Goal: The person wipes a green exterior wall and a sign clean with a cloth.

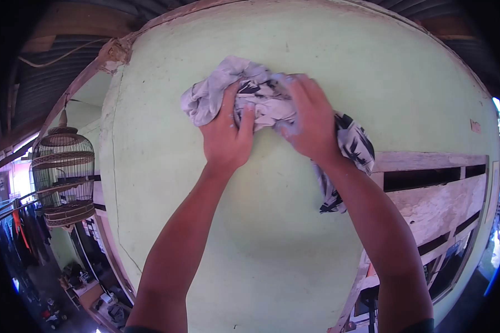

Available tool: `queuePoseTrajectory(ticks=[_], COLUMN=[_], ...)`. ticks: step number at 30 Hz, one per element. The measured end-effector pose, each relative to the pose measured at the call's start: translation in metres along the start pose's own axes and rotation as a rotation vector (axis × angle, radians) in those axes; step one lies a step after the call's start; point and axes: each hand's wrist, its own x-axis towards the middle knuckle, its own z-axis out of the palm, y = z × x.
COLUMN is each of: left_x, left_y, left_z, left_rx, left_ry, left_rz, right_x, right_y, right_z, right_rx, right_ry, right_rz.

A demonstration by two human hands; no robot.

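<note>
A crumpled grey-white cloth (269,108) with dark printed patches is bunched between my two raised hands, in front of a pale green wall (283,222). My left hand (228,133) grips its left part, with the thumb and a finger showing around the folds. On the right side, my right hand (311,119) has its fingers curled over the cloth. A loose end of the cloth hangs down behind my right wrist. Pale smudges mark the fingers of both hands.
A round birdcage (64,172) hangs at the left, near the wall's cracked edge. Below it are hanging clothes (28,233) and a cluttered small table (91,294). A weathered wooden frame (428,194) with dark slots is set into the wall at the right.
</note>
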Motion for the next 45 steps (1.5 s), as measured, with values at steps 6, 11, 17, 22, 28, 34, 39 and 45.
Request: queuePoseTrajectory(ticks=[6,11,17,22,28,34,39,45], left_x=[-0.004,0.003,-0.012,-0.005,0.032,0.041,-0.044,-0.109], left_y=[0.004,0.003,-0.014,-0.035,-0.093,-0.185,-0.271,-0.305], left_z=[-0.007,-0.021,-0.034,-0.055,-0.078,-0.142,-0.224,-0.254], left_rx=[-0.089,-0.151,-0.133,-0.102,0.062,0.498,0.617,0.272], left_ry=[-0.129,-0.151,-0.089,-0.005,0.06,0.123,-0.015,-0.046], left_rz=[0.045,0.152,0.041,0.148,0.169,-0.217,-0.271,-0.176], right_x=[0.012,0.026,0.054,0.04,0.016,0.013,0.014,0.021], right_y=[0.01,-0.006,-0.013,0.017,-0.029,-0.041,-0.048,-0.052], right_z=[0.012,0.028,0.01,0.005,0.022,0.032,0.03,0.06], right_rx=[0.013,0.074,0.763,0.698,-0.001,-0.325,-0.344,-0.483], right_ry=[0.119,-0.122,-0.576,-0.727,-0.55,-0.511,-0.518,-0.397], right_rz=[0.251,0.487,0.794,0.381,0.065,-0.085,-0.016,0.01])
